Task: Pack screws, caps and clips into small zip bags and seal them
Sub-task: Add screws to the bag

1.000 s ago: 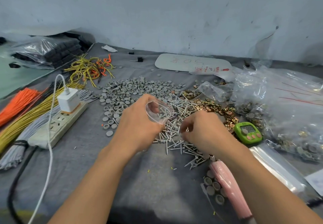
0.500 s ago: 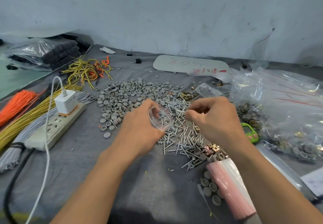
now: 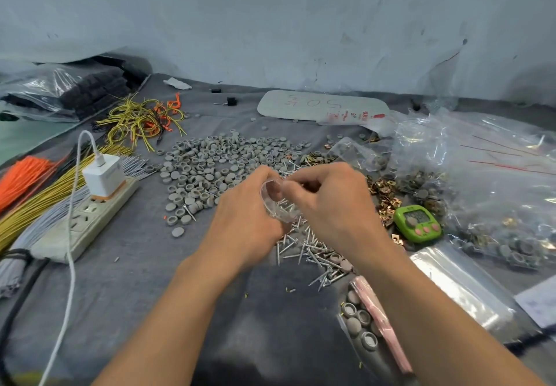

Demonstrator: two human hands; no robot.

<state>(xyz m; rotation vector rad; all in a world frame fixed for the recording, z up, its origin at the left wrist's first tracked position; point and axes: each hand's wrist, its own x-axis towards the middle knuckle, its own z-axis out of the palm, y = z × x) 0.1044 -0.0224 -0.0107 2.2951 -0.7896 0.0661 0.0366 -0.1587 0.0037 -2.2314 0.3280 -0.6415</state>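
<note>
My left hand (image 3: 243, 214) grips a small clear zip bag (image 3: 278, 202) with its mouth held open; several screws show inside it. My right hand (image 3: 331, 202) is at the bag's mouth with fingertips pinched together; what they pinch is hidden. Below both hands lies a pile of silver screws (image 3: 307, 250). Grey round caps (image 3: 216, 163) spread across the cloth behind the hands. Brass clips (image 3: 386, 196) lie to the right of my right hand.
A power strip (image 3: 81, 223) with a white charger (image 3: 103, 175) sits left, beside wire bundles (image 3: 36, 196). A green timer (image 3: 418, 223), large plastic bags of parts (image 3: 496, 193), a stack of empty zip bags (image 3: 460, 289) and a filled bag of caps (image 3: 370, 325) lie right.
My right hand rose from the screw pile and moved left to the mouth of the bag. My left hand kept the bag held up and open.
</note>
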